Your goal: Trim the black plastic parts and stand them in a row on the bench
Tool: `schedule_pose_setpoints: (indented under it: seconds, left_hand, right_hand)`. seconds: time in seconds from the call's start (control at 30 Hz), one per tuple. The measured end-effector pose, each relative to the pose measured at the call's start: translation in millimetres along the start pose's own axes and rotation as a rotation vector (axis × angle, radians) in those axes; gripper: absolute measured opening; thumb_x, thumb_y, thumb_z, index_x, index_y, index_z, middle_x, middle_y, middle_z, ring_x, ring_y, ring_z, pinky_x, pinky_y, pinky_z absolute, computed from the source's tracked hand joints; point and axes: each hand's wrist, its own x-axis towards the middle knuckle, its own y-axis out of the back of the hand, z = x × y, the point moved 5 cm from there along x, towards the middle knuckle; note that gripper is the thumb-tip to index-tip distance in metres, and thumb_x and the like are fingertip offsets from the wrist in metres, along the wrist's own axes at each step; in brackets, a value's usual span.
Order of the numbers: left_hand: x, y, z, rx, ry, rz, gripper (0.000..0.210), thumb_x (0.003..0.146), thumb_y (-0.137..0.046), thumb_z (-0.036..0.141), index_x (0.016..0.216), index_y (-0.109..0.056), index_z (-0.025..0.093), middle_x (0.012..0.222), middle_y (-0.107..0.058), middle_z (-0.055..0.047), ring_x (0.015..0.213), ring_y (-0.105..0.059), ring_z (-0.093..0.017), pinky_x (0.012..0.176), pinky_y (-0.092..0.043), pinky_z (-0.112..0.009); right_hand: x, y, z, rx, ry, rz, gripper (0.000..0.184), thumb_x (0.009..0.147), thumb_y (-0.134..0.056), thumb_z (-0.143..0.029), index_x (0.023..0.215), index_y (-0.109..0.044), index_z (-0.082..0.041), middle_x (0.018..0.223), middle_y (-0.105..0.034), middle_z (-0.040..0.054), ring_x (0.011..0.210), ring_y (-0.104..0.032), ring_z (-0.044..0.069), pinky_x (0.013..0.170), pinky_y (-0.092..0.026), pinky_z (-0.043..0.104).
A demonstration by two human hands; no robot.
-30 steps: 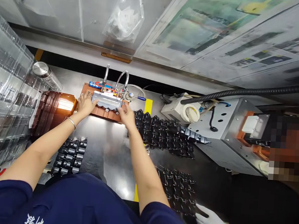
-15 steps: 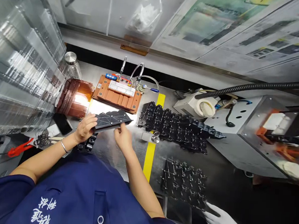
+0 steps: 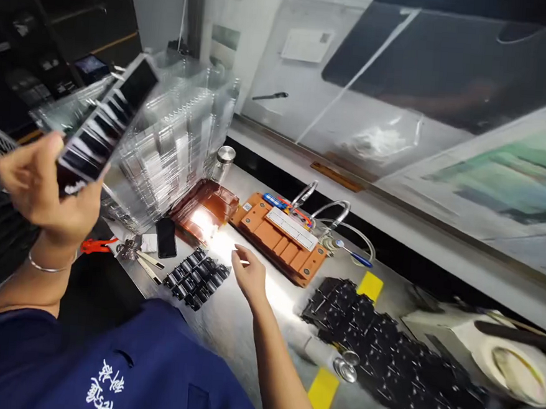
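Observation:
My left hand (image 3: 54, 183) is raised at the left, fingers closed on the edge of a flat, glossy black plastic part (image 3: 108, 118). The part is tilted, and bright stripes reflect on its face. Over the steel table, my right hand (image 3: 250, 273) holds nothing and its fingers are loosely apart. It is nearest to an orange fixture (image 3: 275, 239) with a white label strip and hoses. Several small black parts (image 3: 197, 277) lie in rows to the left of my right hand.
Stacked clear plastic trays (image 3: 164, 153) stand beyond my left hand. Brown film-wrapped material (image 3: 204, 212), a phone (image 3: 166, 237), red-handled pliers (image 3: 97, 246) and a glass jar (image 3: 223, 163) are close by. Many black parts (image 3: 384, 355) cover the right side, beside yellow tape (image 3: 323, 392).
The view has swung left. My left hand has lifted the black plastic part up and leftward from in front of the fixture. My right hand has come off the part.

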Motion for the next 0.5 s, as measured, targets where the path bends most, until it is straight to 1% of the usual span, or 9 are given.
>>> schedule_pose_setpoints:
  seconds: [0.03,0.07,0.2,0.27,0.33,0.4,0.43,0.47,0.5]
  left_hand:
    - [10.3,-3.2,-14.0,0.066,0.004,-0.015,0.061,0.071,-0.073,0.026,0.129,-0.056,0.017,0.108,-0.058,-0.013,0.103,-0.056,-0.026,0.088,-0.05,-0.045]
    - [16.7,-12.8,-27.7,0.116,0.028,-0.108,0.059,0.074,-0.072,0.028,0.129,-0.056,0.016,0.108,-0.057,-0.013,0.102,-0.057,-0.026,0.088,-0.05,-0.044]
    - [9.4,-62.3,-55.5,0.124,0.118,-0.663,0.054,0.083,-0.063,0.042,0.13,-0.055,0.017,0.121,-0.058,-0.015,0.114,-0.055,-0.033,0.093,-0.048,-0.051]
    - [-2.8,-69.8,-45.5,0.042,0.124,-0.801,0.055,0.087,-0.055,0.049,0.131,-0.054,0.017,0.133,-0.054,-0.016,0.126,-0.047,-0.039,0.101,-0.038,-0.062]
    - [-17.1,-62.7,-26.2,-0.068,0.146,-0.734,0.055,0.086,-0.055,0.05,0.129,-0.053,0.016,0.137,-0.052,-0.016,0.131,-0.042,-0.04,0.107,-0.028,-0.066]
    - [-42.5,-56.3,-6.7,-0.264,0.249,-0.62,0.048,0.08,-0.063,0.048,0.117,-0.061,0.018,0.125,-0.061,-0.014,0.123,-0.053,-0.034,0.108,-0.036,-0.056]
    - [-64.2,-63.6,3.4,-0.43,0.334,-0.708,0.038,0.079,-0.064,0.047,0.105,-0.065,0.02,0.111,-0.068,-0.011,0.111,-0.061,-0.029,0.101,-0.045,-0.048]
    - [-92.0,-77.8,12.5,-0.592,0.484,-0.879,0.032,0.077,-0.065,0.048,0.092,-0.067,0.021,0.097,-0.071,-0.009,0.097,-0.067,-0.026,0.092,-0.052,-0.042]
    - [-125.5,-96.2,22.1,-0.728,0.679,-1.125,0.031,0.075,-0.066,0.05,0.084,-0.067,0.02,0.086,-0.072,-0.007,0.086,-0.069,-0.024,0.084,-0.055,-0.038]
  right_hand:
    - [12.3,-16.9,-5.3,-0.047,0.035,-0.028,0.036,0.086,-0.046,-0.036,0.105,-0.066,-0.013,0.097,-0.071,0.0158,0.086,-0.068,0.026,0.074,-0.056,0.043]
    - [23.4,-34.0,-12.0,-0.082,0.063,-0.051,0.036,0.085,-0.047,-0.033,0.108,-0.065,-0.012,0.104,-0.07,0.0175,0.096,-0.066,0.028,0.081,-0.054,0.045]
    - [52.7,-99.7,-38.9,-0.26,0.16,-0.158,0.05,0.082,-0.059,-0.03,0.127,-0.055,-0.008,0.135,-0.052,0.0242,0.129,-0.046,0.033,0.105,-0.036,0.053]
    - [55.9,-125.0,-44.4,-0.335,0.188,-0.22,0.063,0.077,-0.068,-0.031,0.131,-0.05,-0.005,0.143,-0.041,0.0284,0.136,-0.035,0.038,0.108,-0.028,0.057]
    - [53.2,-140.4,-44.1,-0.392,0.2,-0.267,0.064,0.076,-0.072,-0.027,0.131,-0.05,-0.003,0.145,-0.037,0.0305,0.138,-0.032,0.04,0.109,-0.025,0.059]
    - [48.7,-145.2,-41.0,-0.426,0.208,-0.302,0.049,0.08,-0.068,-0.022,0.125,-0.057,-0.005,0.142,-0.043,0.0277,0.136,-0.037,0.037,0.109,-0.028,0.055]
    - [46.7,-143.9,-39.2,-0.435,0.212,-0.315,0.04,0.084,-0.064,-0.022,0.121,-0.06,-0.008,0.139,-0.049,0.0248,0.133,-0.042,0.034,0.109,-0.031,0.052]
    - [45.0,-140.5,-37.5,-0.441,0.215,-0.322,0.032,0.088,-0.059,-0.023,0.118,-0.063,-0.011,0.135,-0.054,0.0215,0.13,-0.047,0.031,0.107,-0.034,0.048]
    - [43.4,-135.3,-36.1,-0.443,0.216,-0.323,0.028,0.092,-0.054,-0.023,0.116,-0.064,-0.013,0.13,-0.059,0.0187,0.126,-0.051,0.028,0.105,-0.037,0.045]
